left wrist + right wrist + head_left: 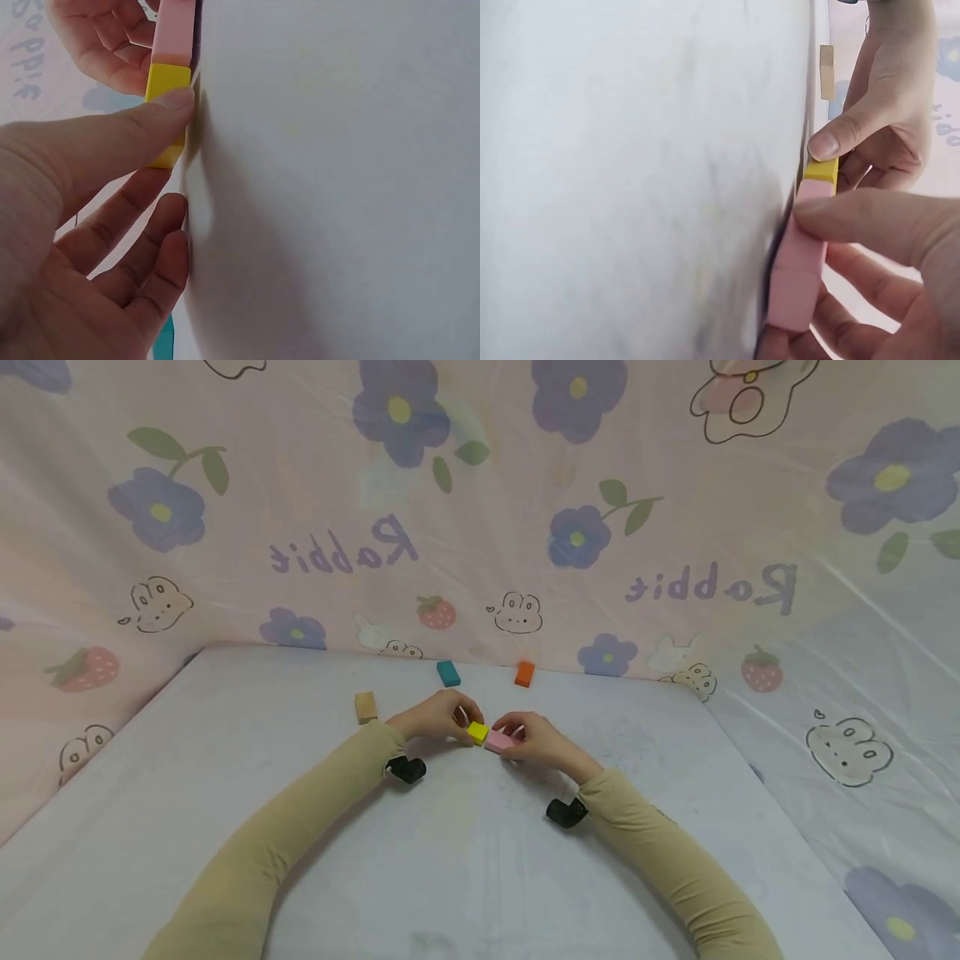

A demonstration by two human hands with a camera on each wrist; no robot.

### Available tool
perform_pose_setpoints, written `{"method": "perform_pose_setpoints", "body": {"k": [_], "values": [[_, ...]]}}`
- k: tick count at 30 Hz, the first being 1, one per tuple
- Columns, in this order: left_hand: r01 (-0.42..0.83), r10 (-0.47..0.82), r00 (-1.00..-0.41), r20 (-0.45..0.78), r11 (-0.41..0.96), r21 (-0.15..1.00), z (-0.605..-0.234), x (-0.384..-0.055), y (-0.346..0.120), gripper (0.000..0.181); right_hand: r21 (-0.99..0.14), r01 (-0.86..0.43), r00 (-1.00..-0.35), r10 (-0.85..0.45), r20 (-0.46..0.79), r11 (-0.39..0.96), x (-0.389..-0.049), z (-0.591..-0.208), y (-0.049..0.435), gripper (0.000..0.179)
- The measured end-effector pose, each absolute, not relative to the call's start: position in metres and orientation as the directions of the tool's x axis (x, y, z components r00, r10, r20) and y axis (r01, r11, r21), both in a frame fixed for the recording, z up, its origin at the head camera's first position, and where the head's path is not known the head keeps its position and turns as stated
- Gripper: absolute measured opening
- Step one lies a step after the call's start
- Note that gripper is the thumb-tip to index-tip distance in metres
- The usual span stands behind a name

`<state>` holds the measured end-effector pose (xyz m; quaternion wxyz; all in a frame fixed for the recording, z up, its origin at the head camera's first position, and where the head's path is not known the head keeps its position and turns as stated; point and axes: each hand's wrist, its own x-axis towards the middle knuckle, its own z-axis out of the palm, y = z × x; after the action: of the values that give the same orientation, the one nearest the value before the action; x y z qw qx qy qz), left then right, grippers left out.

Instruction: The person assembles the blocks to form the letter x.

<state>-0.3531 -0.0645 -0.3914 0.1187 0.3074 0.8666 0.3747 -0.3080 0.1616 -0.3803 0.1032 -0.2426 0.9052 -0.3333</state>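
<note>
A yellow block (477,732) is pinched between the thumb and fingers of my left hand (438,717). My right hand (542,743) pinches a pink block (498,742), its thumb on the near face. The two blocks lie end to end at the middle of the table, and in the left wrist view the yellow block (166,79) meets the pink one (174,34). From the right wrist, the pink block (795,289) shows a faint line across its face; whether it is one piece or two I cannot tell.
Beyond the hands, a teal block (448,674) and an orange block (525,674) lie near the table's back edge. A plain wooden block (366,707) sits left of my left hand. Behind the white table (420,877) hangs a printed curtain (480,510).
</note>
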Motion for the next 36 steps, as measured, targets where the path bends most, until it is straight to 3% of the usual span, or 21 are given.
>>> {"method": "perform_pose_setpoints", "body": {"k": [26, 36], "values": [[0.447, 0.623, -0.782, 0.015, 0.543, 0.711, -0.394, -0.354, -0.062, 0.028, -0.651, -0.336, -0.886, -0.463, -0.026, 0.681, -0.306, -0.384, 0.158, 0.037], [0.449, 0.63, -0.777, 0.017, 0.534, 0.717, -0.394, -0.354, -0.063, 0.029, -0.638, -0.367, -0.845, -0.529, -0.076, 0.677, -0.308, -0.379, 0.17, 0.048]]}}
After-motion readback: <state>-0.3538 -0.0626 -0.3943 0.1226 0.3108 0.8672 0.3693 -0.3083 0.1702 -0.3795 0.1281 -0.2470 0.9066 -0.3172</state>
